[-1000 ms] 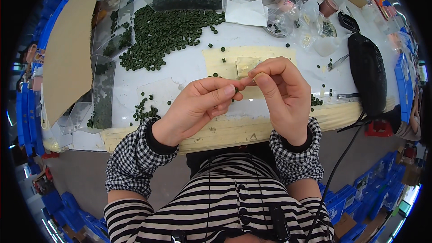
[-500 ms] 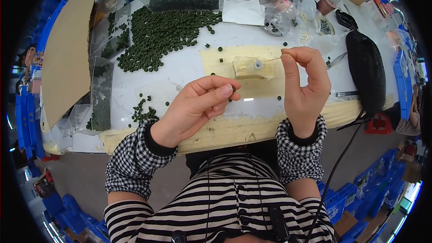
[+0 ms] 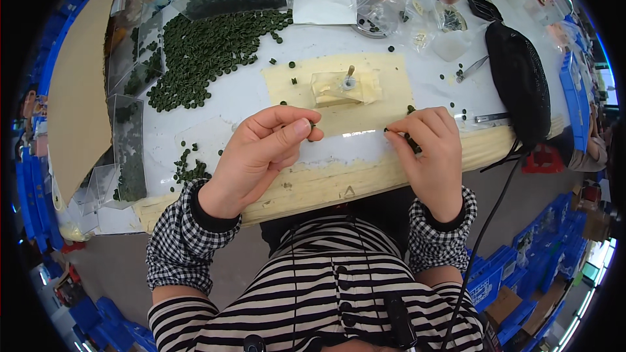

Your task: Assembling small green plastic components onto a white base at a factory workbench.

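My left hand (image 3: 257, 150) pinches a small dark green button-like piece (image 3: 312, 129) between thumb and forefinger, mostly covered by the fingertips. To its right, my right hand (image 3: 430, 160) holds a similar small green piece (image 3: 387, 130) at its fingertips. More green pieces (image 3: 413, 143) show by its fingers; whether they are held in the palm cannot be seen. Beyond both hands sits a tape-wrapped block (image 3: 329, 91) with a pale round fitting (image 3: 349, 83). A thin brownish stick (image 3: 351, 70) stands upright in that fitting.
A large heap of green pieces (image 3: 208, 52) spreads at the far left, beside clear bins (image 3: 130, 143) and a cardboard sheet (image 3: 85, 98). White paper (image 3: 324, 5) and plastic bags (image 3: 417, 6) lie at the back. Tweezers (image 3: 473, 68) and a black pouch (image 3: 520, 85) are at right.
My right hand has let go of the thin stick, which now stands in the block's fitting. That hand has come down nearer me and taken a green piece. The whole view has shifted slightly.
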Motion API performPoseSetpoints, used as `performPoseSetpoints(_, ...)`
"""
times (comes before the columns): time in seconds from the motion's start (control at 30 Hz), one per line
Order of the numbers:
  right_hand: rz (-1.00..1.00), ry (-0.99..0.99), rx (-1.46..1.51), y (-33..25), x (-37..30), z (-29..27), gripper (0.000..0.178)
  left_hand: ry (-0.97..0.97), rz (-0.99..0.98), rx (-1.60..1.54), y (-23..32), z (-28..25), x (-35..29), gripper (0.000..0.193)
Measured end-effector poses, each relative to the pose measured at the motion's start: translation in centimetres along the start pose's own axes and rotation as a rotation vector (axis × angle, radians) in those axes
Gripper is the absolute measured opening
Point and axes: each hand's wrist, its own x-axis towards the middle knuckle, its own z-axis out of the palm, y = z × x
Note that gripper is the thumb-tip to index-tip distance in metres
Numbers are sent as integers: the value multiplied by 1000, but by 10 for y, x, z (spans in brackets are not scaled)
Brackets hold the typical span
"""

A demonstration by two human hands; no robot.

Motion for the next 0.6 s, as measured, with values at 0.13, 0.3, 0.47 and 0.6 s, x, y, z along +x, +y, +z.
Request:
performPoseSetpoints(0.13, -37, -3, -95, -1, -6, 7, 11, 11, 20, -25, -2, 2, 3, 20)
performPoseSetpoints(0.3, 49, 68, 213, -8, 3, 10, 11, 1, 35, -42, -6, -2, 3, 18)
performPoseSetpoints(0.47, 108, 129, 698, -41, 13, 31, 9, 3, 0, -40, -6, 1, 2, 18)
performPoseSetpoints(0.6, 152, 113, 822, -48, 15, 47, 9, -25, 10, -49, -4, 1, 1, 17)
